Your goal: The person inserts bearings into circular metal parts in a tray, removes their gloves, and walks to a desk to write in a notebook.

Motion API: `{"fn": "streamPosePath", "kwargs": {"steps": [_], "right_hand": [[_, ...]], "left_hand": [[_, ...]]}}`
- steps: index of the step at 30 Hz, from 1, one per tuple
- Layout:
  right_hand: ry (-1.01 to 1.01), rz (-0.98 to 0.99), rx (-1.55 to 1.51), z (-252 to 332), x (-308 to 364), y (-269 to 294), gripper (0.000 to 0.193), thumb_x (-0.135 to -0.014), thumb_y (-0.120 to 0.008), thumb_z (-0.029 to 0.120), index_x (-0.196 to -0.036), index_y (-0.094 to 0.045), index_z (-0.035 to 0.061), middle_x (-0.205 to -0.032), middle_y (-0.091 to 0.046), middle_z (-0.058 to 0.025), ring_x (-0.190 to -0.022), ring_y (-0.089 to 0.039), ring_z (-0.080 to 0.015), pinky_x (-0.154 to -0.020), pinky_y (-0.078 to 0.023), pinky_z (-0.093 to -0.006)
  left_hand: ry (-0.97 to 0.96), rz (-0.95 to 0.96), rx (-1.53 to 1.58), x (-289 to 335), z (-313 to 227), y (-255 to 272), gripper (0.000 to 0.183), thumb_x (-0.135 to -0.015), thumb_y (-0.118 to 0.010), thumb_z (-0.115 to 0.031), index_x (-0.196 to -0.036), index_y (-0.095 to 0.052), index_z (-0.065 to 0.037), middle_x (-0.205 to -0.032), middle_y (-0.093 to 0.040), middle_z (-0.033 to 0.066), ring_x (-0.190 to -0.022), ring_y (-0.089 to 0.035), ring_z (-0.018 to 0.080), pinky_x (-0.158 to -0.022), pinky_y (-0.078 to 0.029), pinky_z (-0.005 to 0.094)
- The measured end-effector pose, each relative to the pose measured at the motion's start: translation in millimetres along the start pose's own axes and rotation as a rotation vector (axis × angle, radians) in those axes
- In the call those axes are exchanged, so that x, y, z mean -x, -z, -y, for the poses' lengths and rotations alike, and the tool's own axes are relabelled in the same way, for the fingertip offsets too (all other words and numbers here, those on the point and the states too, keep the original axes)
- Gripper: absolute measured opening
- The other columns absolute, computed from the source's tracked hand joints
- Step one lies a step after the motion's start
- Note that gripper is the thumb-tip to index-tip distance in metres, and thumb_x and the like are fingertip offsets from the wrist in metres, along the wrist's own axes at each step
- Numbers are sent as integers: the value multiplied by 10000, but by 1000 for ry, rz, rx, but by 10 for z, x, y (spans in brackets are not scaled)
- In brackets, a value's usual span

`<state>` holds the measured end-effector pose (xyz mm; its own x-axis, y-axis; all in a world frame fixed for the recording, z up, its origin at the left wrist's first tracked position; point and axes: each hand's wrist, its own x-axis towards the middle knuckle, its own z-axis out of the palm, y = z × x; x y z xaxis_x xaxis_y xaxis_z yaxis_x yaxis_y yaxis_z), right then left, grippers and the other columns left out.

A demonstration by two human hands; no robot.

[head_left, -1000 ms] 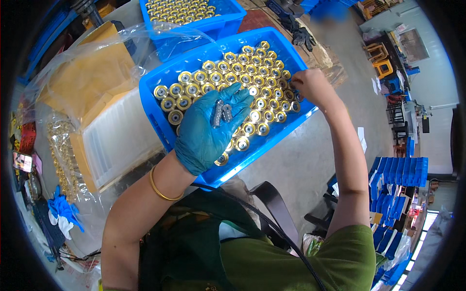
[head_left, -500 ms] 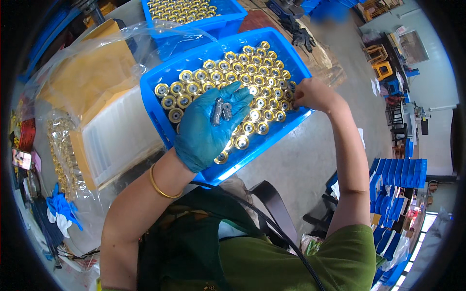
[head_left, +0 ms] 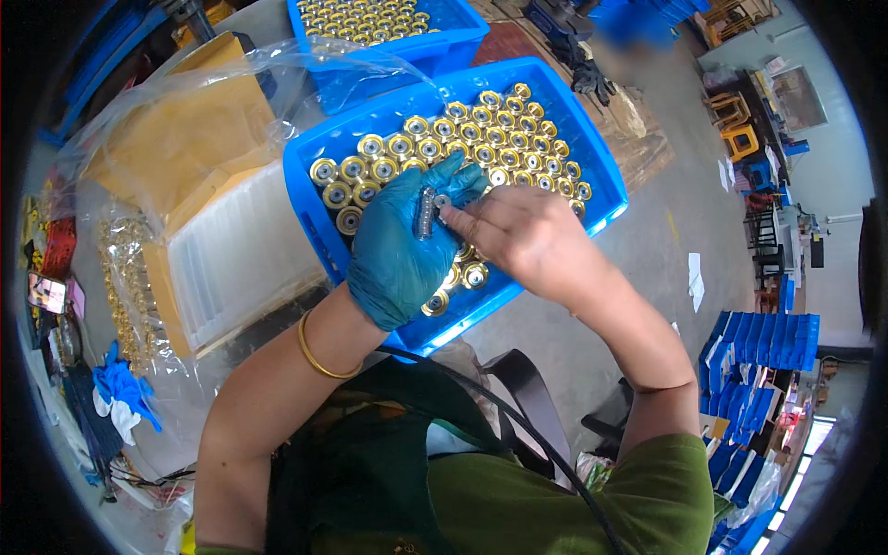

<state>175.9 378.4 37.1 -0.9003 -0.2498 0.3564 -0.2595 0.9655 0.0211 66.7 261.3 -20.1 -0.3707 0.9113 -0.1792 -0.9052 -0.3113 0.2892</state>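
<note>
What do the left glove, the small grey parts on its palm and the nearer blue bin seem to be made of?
Left glove: probably thin rubber, perhaps nitrile; smooth, snug, wrinkled near the wrist.
Grey parts: likely metal, perhaps steel; bare-looking, bright glints.
Blue bin: probably moulded plastic; even colour, glossy highlights.

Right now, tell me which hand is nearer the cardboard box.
Left: the gloved left hand is right of the cardboard box, over a blue bin; the right hand is farther right.
</note>
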Motion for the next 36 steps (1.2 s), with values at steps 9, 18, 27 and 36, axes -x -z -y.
{"fn": "streamPosePath", "kwargs": {"steps": [9,18,27,36], "right_hand": [[-196,153,-378,-135,-48,70,121,-752,-639,125,-829,-597,42,-722,-596,-103,-688,-629,-267,-572,-495,-396],[-585,102,-435,-546,56,142,206,-741,-683,158,-886,-637,19,-786,-645,-169,-702,-654,-313,-634,-515,-388],[-783,273,210,-1227,532,-173,158,-788,-629,147,-849,-652,2,-799,-642,-221,-777,-636,-388,-719,-511,-465],[-348,-12,-340,-505,121,33,138,-784,-663,160,-882,-690,66,-813,-671,-102,-720,-648,-286,-625,-520,-365]], "left_hand": [[-357,123,-1068,111,2,-38,450,-782,-563,93,-1225,-498,53,-1152,-590,127,-1027,-581,170,-902,-482,295],[81,-36,158,33,-3,19,426,-915,-489,-114,-1285,-436,91,-1286,-493,232,-1211,-481,306,-1054,-379,387],[100,-60,79,43,-10,-89,477,-964,-411,-207,-1310,-376,119,-1343,-411,290,-1275,-401,375,-1097,-320,443],[102,0,136,15,-2,-16,440,-943,-459,-153,-1299,-410,100,-1288,-492,220,-1210,-483,285,-1057,-374,395]]}}
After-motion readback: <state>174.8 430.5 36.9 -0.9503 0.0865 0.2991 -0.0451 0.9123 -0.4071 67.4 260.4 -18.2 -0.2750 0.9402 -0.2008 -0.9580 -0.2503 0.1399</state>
